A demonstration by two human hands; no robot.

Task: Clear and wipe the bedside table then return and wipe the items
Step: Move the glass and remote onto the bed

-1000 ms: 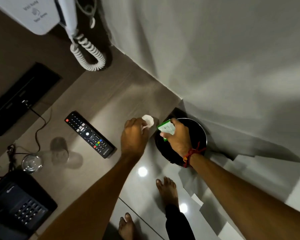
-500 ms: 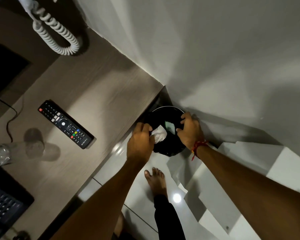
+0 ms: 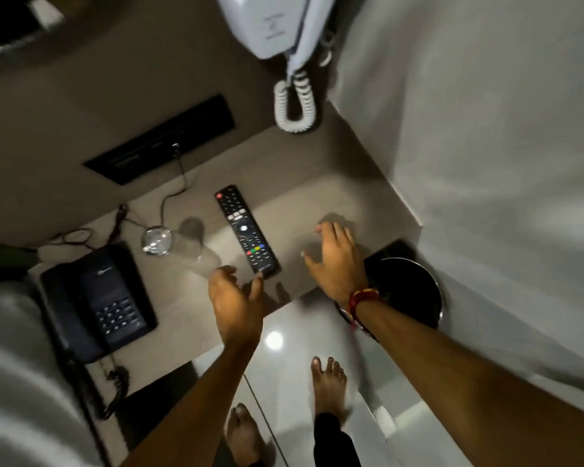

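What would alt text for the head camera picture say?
Two open, empty hands, left and right, reach over a bedside table toward a black remote. A glass and dark telephone sit left; a black bin stands right.

The table is pale beige. Just beyond the left grip lies a black remote with red, green, yellow and blue buttons. The right wrist wears a red band, perhaps flecked yellow. Beside it, a black bin. Left: a black phone, white keys.
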